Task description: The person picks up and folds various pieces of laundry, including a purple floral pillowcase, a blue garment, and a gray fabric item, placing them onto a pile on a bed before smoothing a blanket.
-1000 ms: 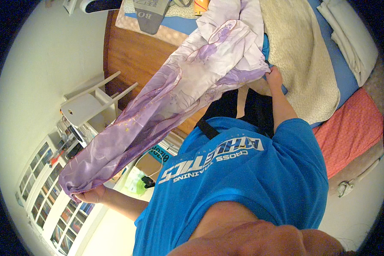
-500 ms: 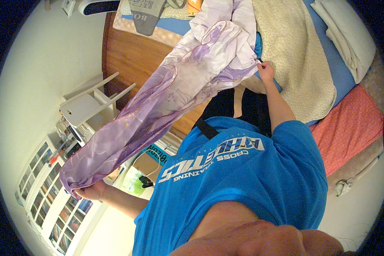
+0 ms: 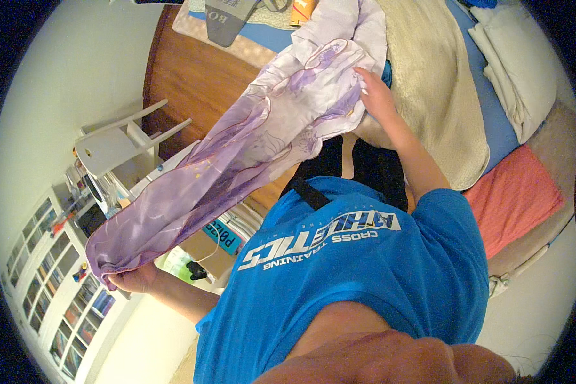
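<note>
A long purple-and-white floral bedding cloth (image 3: 237, 141), with dark red piping along its edges, stretches from the bed down to the lower left. Its purple end is bunched in my left hand (image 3: 134, 280), which is closed on it with the arm held out. Farther up, my right hand (image 3: 377, 99) grips the whiter part near its right edge, fingers curled over the fabric. Between my hands the cloth hangs in lengthwise folds. Its far part lies on the bed, running past the upper edge of the view.
A cream quilted blanket (image 3: 422, 83) covers part of the blue bed surface. Beyond it are folded white bedding (image 3: 515, 77) and a coral-red cloth (image 3: 518, 198). On the left stand a wooden bed board (image 3: 189, 70), a white chair (image 3: 112, 150) and glass-fronted bookshelves (image 3: 57, 281).
My right hand has moved left and upward from the cloth's edge corner onto its whiter part. The left hand keeps its hold. The whole view has shifted slightly.
</note>
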